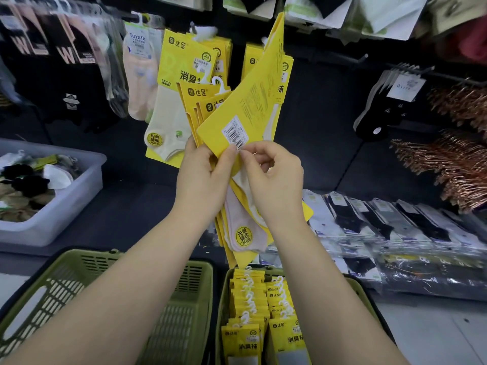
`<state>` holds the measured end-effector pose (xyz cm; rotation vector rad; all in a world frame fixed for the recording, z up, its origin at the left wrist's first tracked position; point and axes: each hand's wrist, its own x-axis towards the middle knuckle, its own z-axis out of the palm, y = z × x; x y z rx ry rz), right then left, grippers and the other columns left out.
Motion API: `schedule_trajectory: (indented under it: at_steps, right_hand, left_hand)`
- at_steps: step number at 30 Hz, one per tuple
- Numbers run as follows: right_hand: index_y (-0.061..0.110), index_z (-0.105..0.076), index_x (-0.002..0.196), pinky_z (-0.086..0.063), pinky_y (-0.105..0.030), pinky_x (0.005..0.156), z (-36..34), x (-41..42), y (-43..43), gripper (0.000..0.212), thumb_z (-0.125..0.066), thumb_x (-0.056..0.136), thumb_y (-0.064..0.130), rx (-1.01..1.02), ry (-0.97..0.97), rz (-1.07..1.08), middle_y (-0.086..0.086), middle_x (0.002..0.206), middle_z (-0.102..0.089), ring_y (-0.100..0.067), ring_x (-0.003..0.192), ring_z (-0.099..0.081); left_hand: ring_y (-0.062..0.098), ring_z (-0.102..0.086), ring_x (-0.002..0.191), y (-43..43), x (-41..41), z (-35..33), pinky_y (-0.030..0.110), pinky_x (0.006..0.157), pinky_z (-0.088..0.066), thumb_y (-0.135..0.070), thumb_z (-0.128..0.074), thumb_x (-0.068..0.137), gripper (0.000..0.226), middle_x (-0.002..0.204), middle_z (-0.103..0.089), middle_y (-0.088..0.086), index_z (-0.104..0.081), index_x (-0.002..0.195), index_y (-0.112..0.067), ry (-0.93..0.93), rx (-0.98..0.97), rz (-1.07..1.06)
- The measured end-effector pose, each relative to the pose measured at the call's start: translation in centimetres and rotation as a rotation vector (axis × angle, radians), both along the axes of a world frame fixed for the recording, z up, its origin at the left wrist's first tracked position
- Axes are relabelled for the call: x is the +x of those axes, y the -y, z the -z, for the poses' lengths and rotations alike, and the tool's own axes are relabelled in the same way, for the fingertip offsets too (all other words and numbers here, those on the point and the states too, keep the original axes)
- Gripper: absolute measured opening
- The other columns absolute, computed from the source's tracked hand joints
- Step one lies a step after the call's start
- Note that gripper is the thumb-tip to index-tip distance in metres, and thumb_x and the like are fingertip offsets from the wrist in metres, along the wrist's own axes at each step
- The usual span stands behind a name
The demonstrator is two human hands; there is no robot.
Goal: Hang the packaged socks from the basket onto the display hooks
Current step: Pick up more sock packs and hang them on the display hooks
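Holding a fanned bundle of sock packs (243, 233) at the middle of the view, the left hand (203, 167) has its fingers wrapped round the bundle's near edge. The right hand (274, 177) pinches thumb and forefinger on the lower corner of the front pack (253, 101), just beside its barcode label (235, 133). That pack is turned back-side out and tilted, its long end pointing to 12 o'clock, and I cannot see its hanger tab.

More yellow packs stand on edge in the green basket (224, 299) at 6 o'clock, their white plastic hangers (249, 288) uppermost. An empty green basket (184, 299) sits at 7 o'clock and a grey tub (66, 206) of loose socks at 9 o'clock. Matching hung packs (181, 75) already fill a display hook (193, 29) at 11 o'clock.

These packs look light and thin: a card backing that should be stiff enough to keep its shape, yet bend under a hard squeeze, around soft socks. The smooth faces seem likely to slide on one another, so a loose fan could spill. A corner pinch is fine for peeling one pack free. For hanging, a grip high up, just under the white hanger, would probably steady the loop best as it goes onto the hook.
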<state>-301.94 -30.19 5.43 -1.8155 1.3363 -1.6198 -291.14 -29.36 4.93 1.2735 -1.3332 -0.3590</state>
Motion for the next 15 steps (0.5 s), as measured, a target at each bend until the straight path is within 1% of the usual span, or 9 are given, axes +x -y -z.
schedule_trajectory:
  at_steps: [2,4,6,7,8,10,11,13,15]
  right_hand:
    - [0.028,-0.066,0.08,-0.041,-0.016,0.061,0.0,0.2,0.0,0.013,-0.064,0.085,0.016,-0.008,-0.026,0.014,0.008,0.074,-0.062,-0.001,0.063,-0.052]
    - [0.03,-0.064,0.081,-0.04,-0.017,0.06,0.1,0.2,0.1,0.015,-0.063,0.086,0.015,-0.013,-0.061,0.022,0.012,0.071,-0.057,-0.001,0.061,-0.05]
    - [0.027,-0.066,0.083,-0.041,-0.02,0.062,0.1,-0.3,0.4,0.014,-0.061,0.087,0.015,0.011,-0.077,0.05,0.01,0.071,-0.056,-0.001,0.059,-0.049]
    - [0.025,-0.067,0.085,-0.042,-0.022,0.064,0.1,-0.7,0.6,0.013,-0.06,0.088,0.014,0.035,-0.064,0.077,0.006,0.074,-0.058,-0.002,0.06,-0.049]
    - [0.023,-0.068,0.087,-0.042,-0.024,0.065,0.0,-1.4,1.0,0.014,-0.058,0.088,0.013,0.06,-0.038,0.105,0.002,0.077,-0.06,-0.003,0.062,-0.05]
    - [0.024,-0.067,0.085,-0.041,-0.022,0.066,-0.2,-2.5,1.5,0.015,-0.058,0.089,0.012,0.084,-0.013,0.139,-0.001,0.077,-0.061,-0.006,0.064,-0.051]
    - [0.025,-0.066,0.084,-0.041,-0.02,0.064,-0.2,-2.8,1.6,0.015,-0.059,0.088,0.012,0.086,-0.029,0.138,-0.001,0.075,-0.061,-0.006,0.063,-0.051]
    - [0.027,-0.068,0.081,-0.043,-0.016,0.061,0.1,-3.0,1.4,0.014,-0.062,0.087,0.014,0.11,-0.06,0.071,0.001,0.075,-0.065,-0.008,0.064,-0.055]
    - [0.032,-0.071,0.076,-0.046,-0.014,0.064,0.6,-3.2,1.0,0.016,-0.067,0.084,0.018,0.178,-0.099,-0.042,0.008,0.078,-0.069,-0.005,0.071,-0.06]
  left_hand:
    - [0.014,-0.05,0.09,0.0,0.0,0.0,0.0,0.065,-0.033,-0.021,-0.051,0.096,0.021,0.104,-0.046,0.0,-0.055,0.076,-0.02,-0.025,0.008,0.007]
    - [0.015,-0.049,0.091,-0.1,-0.1,0.1,0.001,0.065,-0.033,-0.021,-0.05,0.097,0.022,0.104,-0.045,0.001,-0.053,0.076,-0.021,-0.007,0.014,0.01]
    - [0.018,-0.05,0.091,0.0,0.0,0.2,0.011,0.063,-0.034,-0.021,-0.048,0.098,0.02,0.104,-0.047,0.005,-0.054,0.079,-0.018,0.005,0.009,0.014]
    - [0.02,-0.051,0.093,0.0,0.3,0.3,0.017,0.063,-0.033,-0.021,-0.047,0.098,0.018,0.105,-0.05,0.009,-0.056,0.084,-0.016,0.001,0.0,0.008]
    - [0.019,-0.051,0.095,0.1,0.5,0.3,0.019,0.065,-0.031,-0.021,-0.046,0.099,0.018,0.11,-0.051,0.012,-0.06,0.092,-0.013,0.003,-0.015,-0.004]
    - [0.009,-0.047,0.096,0.2,0.9,0.0,0.017,0.068,-0.031,-0.021,-0.046,0.099,0.024,0.119,-0.051,0.012,-0.064,0.11,-0.009,0.036,-0.05,-0.021]
    - [0.006,-0.045,0.095,0.3,1.0,-0.1,0.015,0.068,-0.032,-0.022,-0.046,0.099,0.026,0.121,-0.05,0.011,-0.064,0.111,-0.008,0.057,-0.055,-0.025]
    - [0.01,-0.046,0.097,0.2,0.9,0.0,0.016,0.067,-0.032,-0.025,-0.049,0.098,0.025,0.118,-0.049,0.009,-0.065,0.097,-0.007,0.071,-0.05,-0.039]
    - [0.019,-0.049,0.098,0.1,0.7,0.4,0.022,0.067,-0.032,-0.028,-0.051,0.097,0.027,0.112,-0.047,0.007,-0.058,0.079,-0.009,0.068,-0.035,-0.035]
